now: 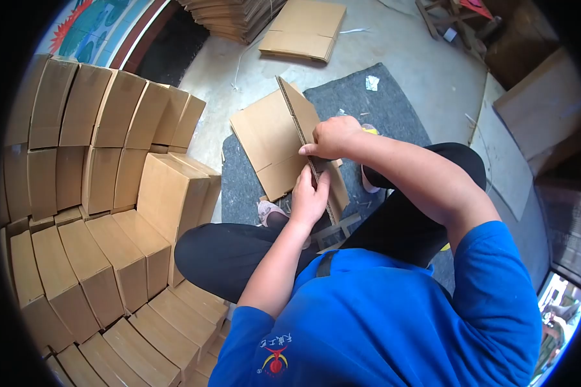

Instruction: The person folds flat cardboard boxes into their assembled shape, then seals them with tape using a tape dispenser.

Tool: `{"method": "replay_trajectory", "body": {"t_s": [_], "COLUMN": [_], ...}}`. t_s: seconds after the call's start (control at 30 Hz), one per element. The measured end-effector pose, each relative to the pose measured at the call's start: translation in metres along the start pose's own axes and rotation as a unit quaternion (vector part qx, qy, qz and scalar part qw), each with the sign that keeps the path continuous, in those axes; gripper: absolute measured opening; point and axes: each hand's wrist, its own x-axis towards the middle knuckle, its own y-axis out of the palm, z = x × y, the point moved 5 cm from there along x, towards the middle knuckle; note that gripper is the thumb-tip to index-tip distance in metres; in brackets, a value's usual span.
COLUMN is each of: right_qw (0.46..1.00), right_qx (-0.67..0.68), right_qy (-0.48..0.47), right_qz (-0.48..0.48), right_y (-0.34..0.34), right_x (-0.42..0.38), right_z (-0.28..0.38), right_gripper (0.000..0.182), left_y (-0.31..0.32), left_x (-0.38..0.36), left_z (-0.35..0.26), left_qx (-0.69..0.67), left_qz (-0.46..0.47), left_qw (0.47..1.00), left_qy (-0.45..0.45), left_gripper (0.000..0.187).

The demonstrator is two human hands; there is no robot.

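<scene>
A folded cardboard sheet [301, 116] stands tilted on edge between my knees, its corrugated edge facing up. My right hand [334, 137] grips that edge near the middle, the thumb on the left side and the fingers curled over the right. Lower down and closer to my body, my left hand [311, 198] is closed around the same edge, thumb and fingers pinching it. To the left, a flat creased cardboard panel [262, 137] lies over the grey mat [384, 97] and overlaps the held sheet in this view. Part of the sheet is hidden behind my hands.
Rows of cardboard boxes [119, 258] are stacked high along my left side. Flat cardboard stacks [303, 29] sit on the concrete floor ahead. A scrap of paper [372, 82] lies on the mat. Wooden stands [455, 26] and a large board [542, 116] are at the right.
</scene>
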Motion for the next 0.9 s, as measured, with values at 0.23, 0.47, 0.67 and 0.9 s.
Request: {"method": "replay_trajectory", "body": {"t_s": [0.23, 0.47, 0.67, 0.9], "right_qw": [0.996, 0.999, 0.999, 0.995], "right_qx": [0.067, 0.034, -0.023, 0.015], "right_qy": [0.030, 0.006, -0.006, 0.024], "right_qz": [0.041, 0.031, 0.048, 0.093], "right_y": [-0.004, -0.007, -0.036, 0.005], "right_x": [0.004, -0.005, -0.040, -0.022], "right_z": [-0.029, -0.023, -0.012, -0.009], "right_gripper": [0.069, 0.043, 0.037, 0.039], "left_y": [0.014, -0.026, -0.118, -0.119], "left_x": [0.024, 0.030, 0.058, 0.097], "left_z": [0.028, -0.008, -0.020, -0.011], "left_qx": [-0.378, 0.115, 0.182, 0.285], "left_qz": [0.062, -0.143, -0.269, -0.220], "left_qw": [0.904, 0.981, 0.946, 0.927], "left_qy": [-0.193, 0.058, 0.013, -0.101], "left_gripper": [0.062, 0.039, 0.037, 0.040]}}
